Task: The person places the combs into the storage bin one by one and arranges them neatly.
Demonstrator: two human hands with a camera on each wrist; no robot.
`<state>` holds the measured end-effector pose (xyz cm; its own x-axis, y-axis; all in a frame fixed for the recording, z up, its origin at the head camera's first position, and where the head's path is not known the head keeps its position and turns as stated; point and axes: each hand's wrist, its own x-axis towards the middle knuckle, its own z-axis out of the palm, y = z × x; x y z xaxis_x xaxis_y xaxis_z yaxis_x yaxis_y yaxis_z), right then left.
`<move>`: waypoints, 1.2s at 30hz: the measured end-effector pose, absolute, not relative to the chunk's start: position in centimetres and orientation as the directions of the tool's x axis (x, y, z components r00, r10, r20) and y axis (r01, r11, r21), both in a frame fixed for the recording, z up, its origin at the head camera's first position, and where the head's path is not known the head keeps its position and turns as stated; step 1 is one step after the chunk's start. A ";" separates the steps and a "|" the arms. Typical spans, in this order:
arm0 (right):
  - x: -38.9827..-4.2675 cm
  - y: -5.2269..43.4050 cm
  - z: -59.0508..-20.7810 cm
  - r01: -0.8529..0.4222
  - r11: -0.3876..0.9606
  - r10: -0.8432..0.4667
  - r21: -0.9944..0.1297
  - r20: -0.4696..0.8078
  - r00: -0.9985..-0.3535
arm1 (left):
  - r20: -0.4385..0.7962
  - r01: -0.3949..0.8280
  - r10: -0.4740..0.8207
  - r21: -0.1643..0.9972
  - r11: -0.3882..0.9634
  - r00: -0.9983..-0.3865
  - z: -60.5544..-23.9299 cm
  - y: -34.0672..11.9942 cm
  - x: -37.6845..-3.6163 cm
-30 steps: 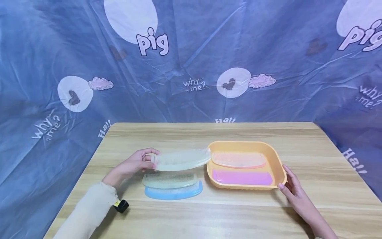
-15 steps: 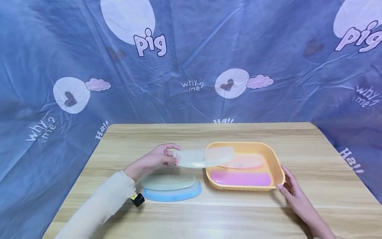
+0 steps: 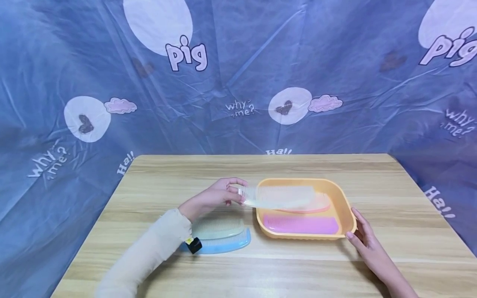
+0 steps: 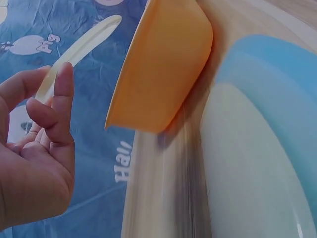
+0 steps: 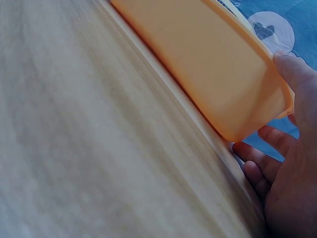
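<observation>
My left hand (image 3: 218,194) pinches one end of a pale, see-through comb (image 3: 277,196), seen almost edge-on in the left wrist view. The comb hangs over the back left of an orange plastic basin (image 3: 305,237) and partly covers a pink comb (image 3: 321,203) inside. Nearer the basin's front wall lies a purple comb (image 3: 299,225). At the basin's right side, my right hand (image 3: 367,238) grips the rim, thumb on top and fingers against the outer wall. Below my left forearm, a pale green comb (image 3: 223,227) overlaps a blue comb (image 3: 232,245) on the table.
The wooden table (image 3: 283,273) carries everything, with a printed blue cloth (image 3: 208,124) hanging behind and at both sides. A small black device (image 3: 194,246) sits at my left wrist.
My left hand has moved right with the pale comb, from beside the basin to over it. The sleeve now covers part of the two combs on the table. My right hand stays put.
</observation>
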<state>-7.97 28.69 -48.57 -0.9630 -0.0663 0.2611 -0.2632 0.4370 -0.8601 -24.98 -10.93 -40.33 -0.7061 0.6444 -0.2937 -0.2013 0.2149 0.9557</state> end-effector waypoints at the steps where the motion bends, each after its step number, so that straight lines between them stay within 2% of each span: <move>1: -7.9 28.7 -48.6 -0.264 0.435 -0.067 -0.861 0.262 -0.963 | -0.295 -0.205 0.650 0.955 0.212 -0.700 -40.4 -10.6 -25.0; 11: -8.0 28.6 -48.3 -0.259 0.445 -0.070 -0.857 0.255 -0.964 | -0.300 -0.247 0.694 0.952 0.179 -0.654 -41.1 -7.7 -24.5; 24: -8.0 28.6 -48.2 -0.281 0.421 -0.079 -0.863 0.273 -0.959 | -0.297 -0.176 0.736 0.955 0.240 -0.608 -42.0 -4.8 -23.9; 36: -8.1 28.7 -48.3 -0.285 0.401 -0.082 -0.870 0.276 -0.958 | -0.318 -0.145 0.742 0.946 0.289 -0.590 -41.8 -4.3 -23.8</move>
<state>-8.12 28.69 -48.31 -0.9577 -0.0823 0.2756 -0.2850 0.4013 -0.8705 -23.80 -4.29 -41.80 -0.5903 0.7421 -0.3176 -0.1454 0.2892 0.9461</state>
